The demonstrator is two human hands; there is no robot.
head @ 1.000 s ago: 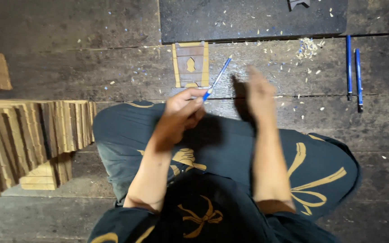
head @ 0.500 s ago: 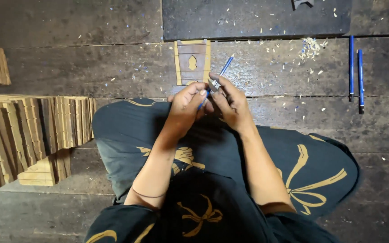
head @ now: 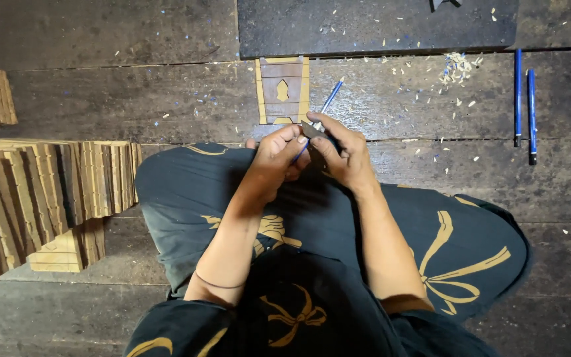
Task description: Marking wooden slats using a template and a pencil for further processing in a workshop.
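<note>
Pencil pinched between left hand, right hand; tip protruding beyond grip.

1. This is a small woodcraft workshop, with the work done seated on the floor.
2. The floor is of worn, dark planks.
3. Shavings lie scattered at 1 o'clock.
4. Stacks of identical cut wood pieces stand at 9 o'clock.
5. A small inlaid panel lies at 12 o'clock, just below a dark mat.
6. Two spare pencils lie at 2 o'clock.
</note>
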